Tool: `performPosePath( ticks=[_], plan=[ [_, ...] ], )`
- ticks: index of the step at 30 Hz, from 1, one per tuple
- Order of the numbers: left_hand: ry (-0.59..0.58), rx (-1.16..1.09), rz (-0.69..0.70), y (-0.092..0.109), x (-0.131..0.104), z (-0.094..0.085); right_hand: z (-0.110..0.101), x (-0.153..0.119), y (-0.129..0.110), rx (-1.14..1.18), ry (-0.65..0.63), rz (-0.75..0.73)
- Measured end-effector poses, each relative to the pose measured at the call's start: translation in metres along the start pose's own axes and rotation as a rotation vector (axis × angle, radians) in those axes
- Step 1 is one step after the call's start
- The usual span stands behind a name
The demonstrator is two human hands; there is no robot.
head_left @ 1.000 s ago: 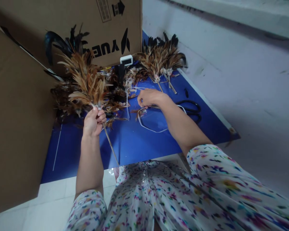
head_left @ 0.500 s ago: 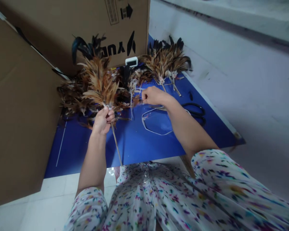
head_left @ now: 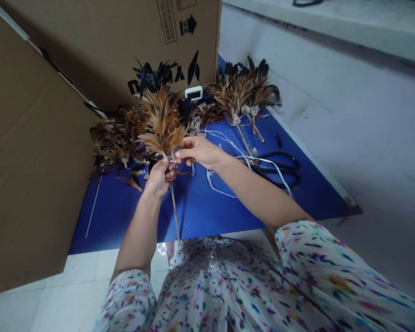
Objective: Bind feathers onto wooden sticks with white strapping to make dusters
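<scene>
Feather bundle (head_left: 161, 123), probably light, crushable, above left fingers (head_left: 172, 168) gripping stick (head_left: 175, 210), likely surest hold; right fingers (head_left: 185, 153) pinch feather (head_left: 177, 138) alongside.

1. Beneath your left hand (head_left: 160, 177) lies a blue tabletop (head_left: 134, 223).
2. Cardboard panels (head_left: 34, 157) stand left of and beyond that hand.
3. Right of your right hand (head_left: 197, 151) rises a pale wall (head_left: 318, 110) with a ledge (head_left: 352, 27).
4. Floor tiles (head_left: 76, 297) show nearer you than either hand.

This looks like a craft workspace, with feather bundles (head_left: 161, 122) and scissors (head_left: 271, 171) on a blue table (head_left: 204, 212).
</scene>
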State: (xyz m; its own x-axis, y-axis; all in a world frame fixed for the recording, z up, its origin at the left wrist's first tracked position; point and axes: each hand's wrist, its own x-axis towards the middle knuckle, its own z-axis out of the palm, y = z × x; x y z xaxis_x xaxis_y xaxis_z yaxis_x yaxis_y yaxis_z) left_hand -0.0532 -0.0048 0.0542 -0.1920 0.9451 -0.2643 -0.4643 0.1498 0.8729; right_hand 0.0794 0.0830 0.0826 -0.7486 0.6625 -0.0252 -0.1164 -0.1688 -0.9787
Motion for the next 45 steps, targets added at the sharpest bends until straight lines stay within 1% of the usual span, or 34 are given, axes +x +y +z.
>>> performPosePath(
  ticks=[4,9,17,23,30,33,37,41,43,45],
  plan=[
    [-0.036,0.020,-0.005,-0.001,0.000,0.001,0.003,0.006,0.009,-0.103,0.081,0.068],
    [-0.025,0.046,0.004,-0.002,0.000,0.001,0.001,0.007,0.014,-0.158,0.131,0.085],
    [-0.005,0.083,0.019,-0.005,0.001,0.000,0.004,0.006,0.016,-0.194,0.154,0.106],
    [-0.051,0.083,0.039,-0.007,0.002,-0.003,0.007,0.003,0.017,-0.180,0.149,0.110],
    [-0.050,0.063,0.005,-0.007,0.000,-0.001,0.006,0.008,0.026,-0.191,0.236,0.088],
    [-0.030,0.069,0.000,-0.008,-0.001,0.002,0.004,0.010,0.028,-0.212,0.233,0.092],
    [-0.024,0.091,0.022,-0.007,-0.002,0.002,0.002,0.010,0.025,-0.246,0.225,0.140],
    [-0.019,0.140,0.050,-0.008,-0.003,0.004,-0.004,0.009,0.021,-0.314,0.116,0.161],
    [-0.014,0.178,0.062,-0.011,-0.003,0.006,-0.005,0.009,0.022,-0.331,0.067,0.116],
    [-0.008,0.226,0.074,-0.016,-0.003,0.011,-0.003,0.010,0.025,-0.266,0.059,0.030]
  ],
)
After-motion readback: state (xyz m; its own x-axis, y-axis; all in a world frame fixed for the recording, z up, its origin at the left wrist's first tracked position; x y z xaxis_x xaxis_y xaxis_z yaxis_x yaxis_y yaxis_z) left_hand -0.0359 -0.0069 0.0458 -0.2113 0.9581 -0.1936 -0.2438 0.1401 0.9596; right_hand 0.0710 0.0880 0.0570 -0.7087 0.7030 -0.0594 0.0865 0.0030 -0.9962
